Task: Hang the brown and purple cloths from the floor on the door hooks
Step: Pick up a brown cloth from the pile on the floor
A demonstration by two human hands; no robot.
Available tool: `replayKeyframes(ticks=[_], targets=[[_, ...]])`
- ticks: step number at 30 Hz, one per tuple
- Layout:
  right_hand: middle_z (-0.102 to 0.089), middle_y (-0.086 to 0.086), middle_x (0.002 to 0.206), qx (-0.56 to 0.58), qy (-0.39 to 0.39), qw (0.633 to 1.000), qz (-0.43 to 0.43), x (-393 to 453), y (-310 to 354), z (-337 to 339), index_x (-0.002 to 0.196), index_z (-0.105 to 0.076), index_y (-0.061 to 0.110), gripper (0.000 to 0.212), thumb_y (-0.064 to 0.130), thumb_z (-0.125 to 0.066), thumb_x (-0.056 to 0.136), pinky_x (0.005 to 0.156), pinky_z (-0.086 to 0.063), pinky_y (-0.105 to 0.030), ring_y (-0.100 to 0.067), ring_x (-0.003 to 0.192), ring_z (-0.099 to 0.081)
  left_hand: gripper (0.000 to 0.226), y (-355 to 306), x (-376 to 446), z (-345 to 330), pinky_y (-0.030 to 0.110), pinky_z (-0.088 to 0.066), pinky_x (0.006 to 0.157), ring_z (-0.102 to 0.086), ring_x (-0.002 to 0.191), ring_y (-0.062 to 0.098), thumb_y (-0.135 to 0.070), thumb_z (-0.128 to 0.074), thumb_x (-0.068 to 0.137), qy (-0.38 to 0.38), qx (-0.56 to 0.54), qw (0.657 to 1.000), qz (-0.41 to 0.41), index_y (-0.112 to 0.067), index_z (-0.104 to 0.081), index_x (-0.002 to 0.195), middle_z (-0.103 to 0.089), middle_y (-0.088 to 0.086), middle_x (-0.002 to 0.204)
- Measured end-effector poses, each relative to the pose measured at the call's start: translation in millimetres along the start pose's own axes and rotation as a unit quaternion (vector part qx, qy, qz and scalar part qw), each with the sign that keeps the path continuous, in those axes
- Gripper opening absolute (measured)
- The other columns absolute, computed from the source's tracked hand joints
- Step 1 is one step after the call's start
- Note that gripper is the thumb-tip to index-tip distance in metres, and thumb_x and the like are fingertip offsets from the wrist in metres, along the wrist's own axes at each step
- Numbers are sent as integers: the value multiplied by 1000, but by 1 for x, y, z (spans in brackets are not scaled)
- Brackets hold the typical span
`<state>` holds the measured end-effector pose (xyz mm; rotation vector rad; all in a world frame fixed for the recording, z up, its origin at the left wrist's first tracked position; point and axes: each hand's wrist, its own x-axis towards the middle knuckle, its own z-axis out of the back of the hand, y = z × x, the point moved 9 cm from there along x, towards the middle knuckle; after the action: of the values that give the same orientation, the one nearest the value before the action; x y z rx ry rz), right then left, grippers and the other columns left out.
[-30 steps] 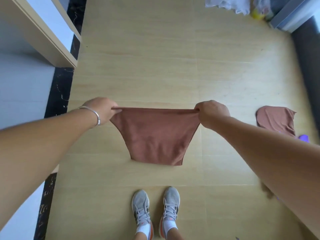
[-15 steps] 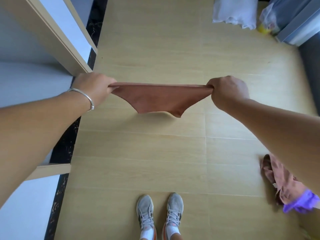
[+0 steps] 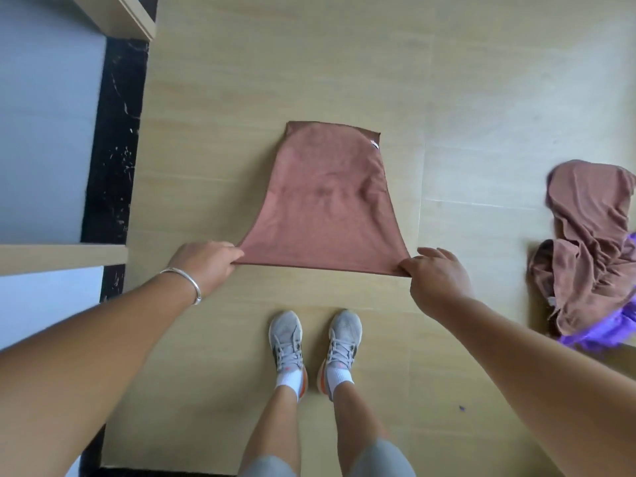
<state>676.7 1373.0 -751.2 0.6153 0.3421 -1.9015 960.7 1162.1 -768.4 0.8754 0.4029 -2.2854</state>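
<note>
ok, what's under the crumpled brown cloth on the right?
A purple cloth sticks out from beneath the crumpled brown cloth along its lower right edge. Most of it is covered, so its full extent cannot be seen.

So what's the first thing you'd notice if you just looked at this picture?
The big brown cloth in the middle, spread out flat over the wooden floor, with the left hand and right hand each pinching a near corner. Next, the crumpled heap of brown cloths at the right edge, with a purple cloth poking out underneath. The grey sneakers stand just below.
</note>
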Motion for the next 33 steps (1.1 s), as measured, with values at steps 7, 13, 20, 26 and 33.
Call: replayKeyframes(ticks=[7, 13, 20, 26, 33], targets=[[-70, 9, 99, 34, 37, 998, -41, 12, 1, -104, 100, -71, 32, 47, 3, -44, 75, 96, -34, -29, -18, 122, -50, 21, -2, 25, -111, 32, -48, 74, -61, 99, 23, -29, -51, 96, -3, -135, 990, 31, -35, -68, 108, -65, -8, 107], [-60, -2, 69, 111, 17, 983, -147, 86, -26, -139, 77, -69, 24, 32, 5, -45, 67, 55, -29, -27, -28, 68, -50, 6, 34, 111, -127, 26, -45, 64, -63, 72, 20, -25, -77, 79, -143, -433, 876, 157, -28, -71, 81, -71, 2, 77], [-60, -3, 74, 261, -58, 933, -243, 253, -75, -159, 74, -63, 19, 27, 6, -41, 65, 53, -35, -23, -26, 69, -55, 6, 73, 283, -135, 38, -55, 77, -61, 69, 19, -28, -69, 80, -217, -535, 800, 164, -29, -64, 77, -65, -3, 72], [-61, -5, 87, 301, -106, 913, -254, 384, -111, -209, 94, -63, 16, 30, 2, -43, 76, 62, -43, -26, -27, 86, -59, 5, 98, 419, -155, 27, -50, 73, -65, 71, 17, -25, -70, 81, -251, -493, 817, 164, -27, -65, 82, -73, 2, 88], [-54, -8, 124, 164, -301, 939, 24, 360, -68, -249, 120, -57, 16, 40, 7, -62, 82, 90, -48, -46, -30, 110, -52, 48, 57, 401, -184, 36, -44, 97, -54, 112, 24, -28, -64, 81, -364, -288, 886, 14, -17, -54, 126, -53, 8, 124]])
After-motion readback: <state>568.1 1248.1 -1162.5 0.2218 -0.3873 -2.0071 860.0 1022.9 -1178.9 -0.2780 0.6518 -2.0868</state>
